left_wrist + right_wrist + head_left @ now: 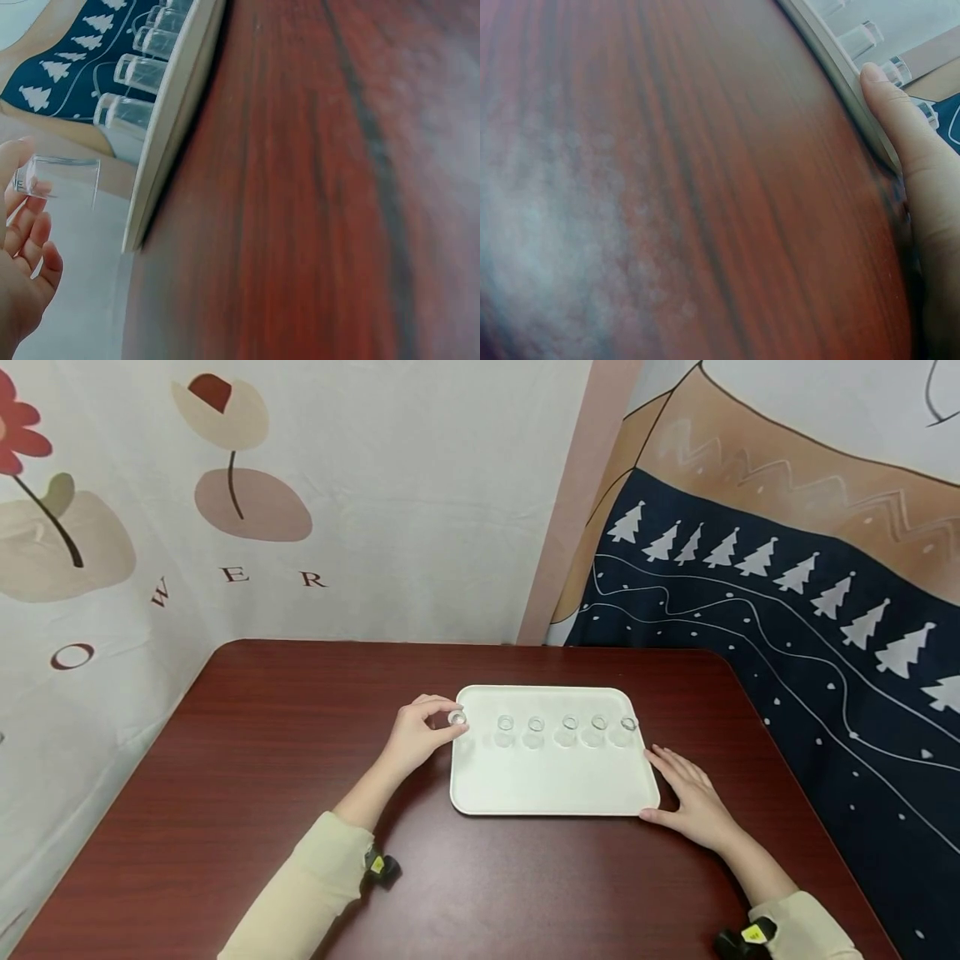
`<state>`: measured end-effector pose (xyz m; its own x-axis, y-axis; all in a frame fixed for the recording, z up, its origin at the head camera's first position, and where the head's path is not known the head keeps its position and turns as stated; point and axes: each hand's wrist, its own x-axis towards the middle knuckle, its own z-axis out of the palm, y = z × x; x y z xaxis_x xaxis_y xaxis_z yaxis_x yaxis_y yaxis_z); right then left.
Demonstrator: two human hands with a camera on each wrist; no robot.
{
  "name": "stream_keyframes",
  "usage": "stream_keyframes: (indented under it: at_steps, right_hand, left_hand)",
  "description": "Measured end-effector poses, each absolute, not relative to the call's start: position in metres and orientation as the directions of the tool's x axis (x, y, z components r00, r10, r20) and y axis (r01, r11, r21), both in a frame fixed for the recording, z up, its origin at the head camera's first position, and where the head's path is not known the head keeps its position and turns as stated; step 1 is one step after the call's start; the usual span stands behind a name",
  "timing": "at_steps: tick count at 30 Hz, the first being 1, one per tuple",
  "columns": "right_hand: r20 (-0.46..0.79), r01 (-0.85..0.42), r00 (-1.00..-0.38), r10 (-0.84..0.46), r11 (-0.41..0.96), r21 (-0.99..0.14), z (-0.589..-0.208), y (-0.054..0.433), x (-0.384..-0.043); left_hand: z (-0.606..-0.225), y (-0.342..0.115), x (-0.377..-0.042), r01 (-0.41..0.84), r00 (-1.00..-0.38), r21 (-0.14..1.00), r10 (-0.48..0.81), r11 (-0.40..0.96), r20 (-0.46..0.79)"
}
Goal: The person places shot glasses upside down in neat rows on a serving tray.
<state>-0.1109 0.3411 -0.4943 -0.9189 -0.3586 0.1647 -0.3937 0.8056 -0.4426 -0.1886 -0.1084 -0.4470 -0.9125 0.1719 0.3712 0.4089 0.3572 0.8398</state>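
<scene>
My left hand (417, 727) pinches a small clear glass (457, 717) between thumb and fingers at the left rim of a white tray (555, 781). In the left wrist view the held glass (64, 176) is gripped by its thick base, mouth down, raised above the tray's level. A row of several similar glasses (570, 731) stands upside down across the tray's far half; the rightmost glass (628, 731) is close to the right rim. My right hand (693, 797) rests against the tray's right edge, fingers extended along the side, thumb at the near corner.
The tray lies on a dark red wood-grain table (300, 760). Behind the table hang a pale cloth (420, 527) with flowers and letters and a dark blue cloth (675, 602) with white trees. A small black device (382, 867) is strapped to the left wrist.
</scene>
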Motion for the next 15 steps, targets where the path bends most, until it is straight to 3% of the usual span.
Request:
stream_keyframes:
  at_steps: [15]
  right_hand:
    - [0.180,-0.404,-0.915,-0.362,0.804,-0.437,-0.494,0.340,-0.111]
  left_hand:
    - [-0.459,-0.092,-0.203,0.408,-0.910,0.786,0.269,0.463,0.314]
